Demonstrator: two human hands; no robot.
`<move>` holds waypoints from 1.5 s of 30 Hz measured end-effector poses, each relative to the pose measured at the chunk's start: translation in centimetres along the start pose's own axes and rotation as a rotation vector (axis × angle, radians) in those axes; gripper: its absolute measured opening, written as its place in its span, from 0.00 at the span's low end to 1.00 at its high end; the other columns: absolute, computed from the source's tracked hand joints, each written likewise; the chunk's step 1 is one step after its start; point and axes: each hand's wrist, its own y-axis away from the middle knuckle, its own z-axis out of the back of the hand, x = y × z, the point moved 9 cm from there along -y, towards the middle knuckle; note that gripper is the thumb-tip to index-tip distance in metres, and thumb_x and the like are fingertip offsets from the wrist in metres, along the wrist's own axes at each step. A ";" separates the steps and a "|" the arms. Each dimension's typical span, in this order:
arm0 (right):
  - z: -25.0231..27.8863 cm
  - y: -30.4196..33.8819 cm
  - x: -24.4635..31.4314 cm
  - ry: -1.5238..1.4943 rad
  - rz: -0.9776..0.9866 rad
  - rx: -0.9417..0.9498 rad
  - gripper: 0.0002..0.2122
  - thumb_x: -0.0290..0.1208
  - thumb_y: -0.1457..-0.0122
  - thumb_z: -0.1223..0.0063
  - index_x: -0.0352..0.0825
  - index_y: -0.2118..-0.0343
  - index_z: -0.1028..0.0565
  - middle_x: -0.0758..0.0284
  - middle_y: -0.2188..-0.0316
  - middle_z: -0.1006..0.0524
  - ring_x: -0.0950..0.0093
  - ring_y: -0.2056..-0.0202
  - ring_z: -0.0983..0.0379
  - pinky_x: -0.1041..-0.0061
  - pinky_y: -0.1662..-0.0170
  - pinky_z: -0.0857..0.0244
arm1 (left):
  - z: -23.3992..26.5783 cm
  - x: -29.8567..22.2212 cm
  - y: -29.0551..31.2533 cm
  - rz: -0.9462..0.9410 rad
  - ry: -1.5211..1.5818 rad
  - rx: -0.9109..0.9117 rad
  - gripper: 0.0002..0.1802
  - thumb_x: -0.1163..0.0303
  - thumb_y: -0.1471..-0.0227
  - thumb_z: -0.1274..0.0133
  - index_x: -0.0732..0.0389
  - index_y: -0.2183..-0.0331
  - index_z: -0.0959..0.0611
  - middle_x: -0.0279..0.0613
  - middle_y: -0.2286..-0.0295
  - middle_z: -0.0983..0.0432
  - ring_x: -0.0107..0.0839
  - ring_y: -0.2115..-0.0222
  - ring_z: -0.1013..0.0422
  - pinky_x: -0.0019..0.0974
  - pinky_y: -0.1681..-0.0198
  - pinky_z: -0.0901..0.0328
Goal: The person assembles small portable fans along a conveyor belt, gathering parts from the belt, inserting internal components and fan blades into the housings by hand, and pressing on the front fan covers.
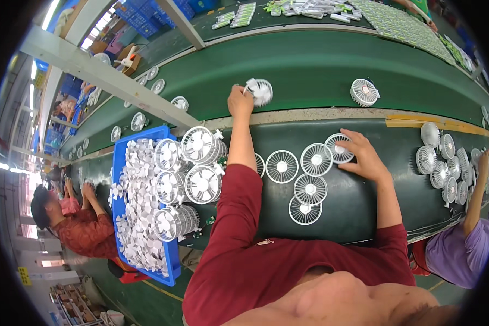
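Note:
My left hand (240, 102) reaches out over the green conveyor belt, its fingers closed on the edge of a white round fan head (262, 93). On the dark green table, my right hand (365, 156) has its thumb and fingers curved around the right edge of a white fan grille (337, 145). Several similar grilles lie flat to its left and nearer me, among them one grille (281, 166) between my arms. Left of my left forearm stand stacks of fan housings (203, 183) with white blades inside.
A blue bin (171, 261) full of loose white fan blades sits at the left. Another fan head (365, 93) rests on the conveyor belt (309, 57). A grey metal post (108, 73) slants across the upper left. More grilles (440, 175) lie near a person in purple (459, 252).

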 end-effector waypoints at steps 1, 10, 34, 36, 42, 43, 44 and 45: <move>0.9 -0.3 -0.7 -0.047 0.015 -0.057 0.23 0.29 0.61 0.33 0.37 0.56 0.24 0.60 0.48 0.31 0.60 0.46 0.36 0.64 0.46 0.40 | -0.5 -1.2 0.7 -0.016 0.015 0.007 0.15 0.67 0.53 0.48 0.62 0.62 0.27 0.55 0.73 0.24 0.53 0.68 0.27 0.50 0.62 0.34; 1.5 -6.6 -0.4 -0.510 -0.160 -0.263 0.18 0.38 0.51 0.37 0.32 0.60 0.24 0.59 0.66 0.21 0.68 0.63 0.24 0.71 0.59 0.32 | -4.4 -6.7 10.7 0.254 1.176 0.291 0.16 0.64 0.42 0.51 0.65 0.56 0.25 0.41 0.59 0.27 0.29 0.59 0.31 0.33 0.55 0.36; -4.2 -10.6 7.9 -0.984 0.201 -0.302 0.26 0.44 0.36 0.64 0.31 0.41 0.48 0.54 0.46 0.37 0.65 0.44 0.39 0.68 0.41 0.47 | 4.7 -14.1 15.4 0.024 1.224 -0.018 0.23 0.57 0.36 0.63 0.64 0.48 0.38 0.49 0.51 0.38 0.36 0.52 0.35 0.38 0.49 0.39; -4.3 -10.4 7.9 -1.038 0.173 -0.288 0.26 0.44 0.36 0.64 0.31 0.41 0.48 0.55 0.46 0.37 0.66 0.44 0.40 0.69 0.42 0.47 | 4.9 -14.3 15.9 -0.024 1.087 -0.055 0.23 0.57 0.36 0.63 0.65 0.48 0.38 0.49 0.51 0.37 0.35 0.52 0.35 0.37 0.49 0.39; -5.5 -10.4 6.9 -1.131 0.158 -0.343 0.25 0.44 0.35 0.64 0.29 0.43 0.47 0.56 0.48 0.35 0.68 0.45 0.39 0.70 0.42 0.47 | 3.9 -14.1 15.8 -0.072 1.059 -0.004 0.20 0.61 0.37 0.64 0.66 0.51 0.37 0.51 0.55 0.34 0.37 0.55 0.33 0.39 0.51 0.38; -5.8 -10.6 6.6 -1.079 0.106 -0.325 0.25 0.43 0.35 0.64 0.29 0.43 0.47 0.56 0.48 0.35 0.68 0.45 0.38 0.69 0.42 0.47 | 3.5 -13.2 15.4 -0.053 1.081 0.005 0.19 0.61 0.37 0.63 0.66 0.51 0.37 0.52 0.54 0.34 0.37 0.54 0.33 0.39 0.50 0.38; -6.4 -10.8 5.8 -1.044 0.013 -0.290 0.25 0.43 0.35 0.62 0.28 0.44 0.45 0.55 0.50 0.34 0.68 0.46 0.38 0.70 0.41 0.47 | 2.7 -12.4 15.1 -0.023 1.093 0.062 0.21 0.60 0.37 0.62 0.66 0.51 0.37 0.54 0.51 0.35 0.38 0.52 0.34 0.39 0.48 0.39; -6.2 -11.2 4.7 -0.954 -0.030 -0.281 0.23 0.43 0.36 0.60 0.29 0.47 0.40 0.56 0.51 0.32 0.66 0.46 0.38 0.69 0.41 0.48 | 2.0 -11.9 15.0 -0.028 1.078 0.061 0.24 0.58 0.37 0.61 0.67 0.49 0.38 0.55 0.49 0.36 0.38 0.50 0.35 0.39 0.47 0.40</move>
